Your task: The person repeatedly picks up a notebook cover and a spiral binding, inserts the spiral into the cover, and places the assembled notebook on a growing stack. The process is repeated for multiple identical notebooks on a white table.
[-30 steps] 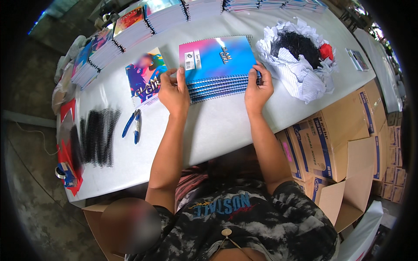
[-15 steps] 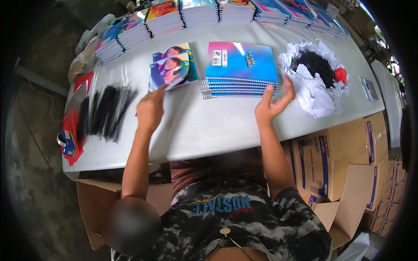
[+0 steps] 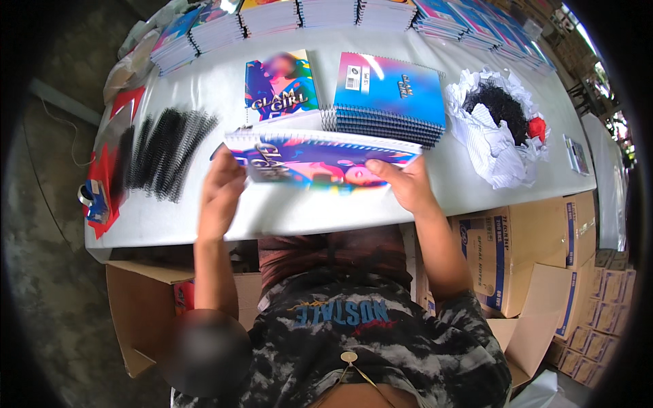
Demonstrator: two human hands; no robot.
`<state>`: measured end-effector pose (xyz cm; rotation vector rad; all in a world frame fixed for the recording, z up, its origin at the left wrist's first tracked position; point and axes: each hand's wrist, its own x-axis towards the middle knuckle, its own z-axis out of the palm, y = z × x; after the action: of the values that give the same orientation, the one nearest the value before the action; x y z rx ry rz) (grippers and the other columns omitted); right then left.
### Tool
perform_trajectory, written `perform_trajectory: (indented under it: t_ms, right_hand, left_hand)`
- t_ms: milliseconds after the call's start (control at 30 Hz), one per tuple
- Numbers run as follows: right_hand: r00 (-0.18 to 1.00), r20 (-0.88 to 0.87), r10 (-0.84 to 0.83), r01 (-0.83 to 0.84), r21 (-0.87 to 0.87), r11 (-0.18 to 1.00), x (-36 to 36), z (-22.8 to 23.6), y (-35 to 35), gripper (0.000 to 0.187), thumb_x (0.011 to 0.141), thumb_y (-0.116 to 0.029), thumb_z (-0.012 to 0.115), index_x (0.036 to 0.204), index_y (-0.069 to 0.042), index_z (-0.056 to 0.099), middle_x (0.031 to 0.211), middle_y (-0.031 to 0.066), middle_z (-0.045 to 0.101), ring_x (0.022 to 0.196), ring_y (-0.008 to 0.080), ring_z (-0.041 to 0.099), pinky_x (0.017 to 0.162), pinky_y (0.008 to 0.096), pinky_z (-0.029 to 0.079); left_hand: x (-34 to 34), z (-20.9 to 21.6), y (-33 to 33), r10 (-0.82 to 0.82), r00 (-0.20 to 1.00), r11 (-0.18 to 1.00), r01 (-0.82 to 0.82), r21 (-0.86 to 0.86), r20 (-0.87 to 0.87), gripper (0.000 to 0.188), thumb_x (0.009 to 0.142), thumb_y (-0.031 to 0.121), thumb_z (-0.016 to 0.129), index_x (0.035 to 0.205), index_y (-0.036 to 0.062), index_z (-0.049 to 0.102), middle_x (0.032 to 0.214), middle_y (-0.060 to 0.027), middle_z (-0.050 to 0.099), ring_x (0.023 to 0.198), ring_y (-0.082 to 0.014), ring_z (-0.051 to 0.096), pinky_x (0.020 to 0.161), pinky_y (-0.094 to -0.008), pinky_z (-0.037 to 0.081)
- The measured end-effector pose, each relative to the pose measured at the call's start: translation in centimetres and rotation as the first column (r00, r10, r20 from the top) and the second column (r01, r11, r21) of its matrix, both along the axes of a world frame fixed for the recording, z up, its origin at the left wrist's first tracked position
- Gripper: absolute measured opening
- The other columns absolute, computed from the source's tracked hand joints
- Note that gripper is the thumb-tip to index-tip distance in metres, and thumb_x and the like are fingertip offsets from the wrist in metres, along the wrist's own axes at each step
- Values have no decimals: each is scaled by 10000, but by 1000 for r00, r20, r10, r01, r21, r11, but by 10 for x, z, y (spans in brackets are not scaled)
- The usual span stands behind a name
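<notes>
Between my hands, above the near part of the table, is a notebook [image 3: 306,162] with a colourful printed cover and a row of punched holes along its far edge. It is tilted and slightly blurred. My right hand [image 3: 411,183] grips its right end, thumb on the cover. My left hand [image 3: 223,187] is closed at its left end, a small dark thing I cannot make out showing by its fingers. Behind it lies another colourful notebook [image 3: 280,85]. To the right of that, a stack of blue and pink spiral notebooks [image 3: 394,85] has its coils facing me.
Black spiral coils [image 3: 166,153] lie on the white-covered table [image 3: 306,221] at left, near red sheets and a tape roll [image 3: 85,195]. Crumpled white paper [image 3: 490,160] holds a black tangle [image 3: 500,112]. Notebook stacks [image 3: 326,15] line the far edge; cardboard boxes [image 3: 520,248] stand below right.
The notebook has been lifted toward me and turned, its punched edge now away from me. My right hand has left the spiral stack's side and taken its right end.
</notes>
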<state>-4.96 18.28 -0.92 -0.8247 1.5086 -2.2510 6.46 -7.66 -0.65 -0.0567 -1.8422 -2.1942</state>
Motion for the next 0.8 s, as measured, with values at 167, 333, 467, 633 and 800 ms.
perform_trajectory:
  t_ms: [167,333,467,633,800]
  right_hand:
    - [999,-22,-25,29,181,983,-8,-56,-7,198,786,-105,694,950,-14,631,849,30,645,785,105,583,709,266,485]
    - [996,87,-9,-4,151,988,-5,-55,-5,184,793,-74,680,957,-15,622,869,25,642,809,95,571,731,254,470]
    - [997,-81,-21,38,220,975,0,-68,-3,182,793,-47,670,964,-12,619,887,25,642,816,89,569,734,251,468]
    - [993,-119,-11,33,179,983,0,-55,-6,269,792,-41,669,1052,1,612,952,65,652,856,108,581,778,257,470]
    - [990,-101,101,-87,136,987,-2,-40,1,308,833,-44,625,1133,14,586,1045,118,644,925,136,593,826,261,469]
  left_hand:
    - [-26,-76,29,188,973,982,-183,-44,137,371,805,-61,490,1170,8,483,1089,-63,553,1000,-156,509,891,-297,387]
    - [-18,-72,-15,320,917,69,-274,-959,-239,371,634,-18,582,995,58,612,1064,-164,559,960,-342,512,809,-424,421]
    - [-35,-49,-102,680,581,-368,-256,-894,-447,310,832,289,551,1080,108,598,1089,-94,564,1022,-302,513,845,-451,402]
    - [-37,-61,-143,785,588,-248,10,-969,-195,408,829,447,534,1043,113,632,1050,-101,583,997,-285,530,823,-420,408]
    - [-28,-14,-157,821,551,-53,-190,-980,-151,308,837,402,534,918,147,688,851,-103,658,824,-305,623,727,-411,468]
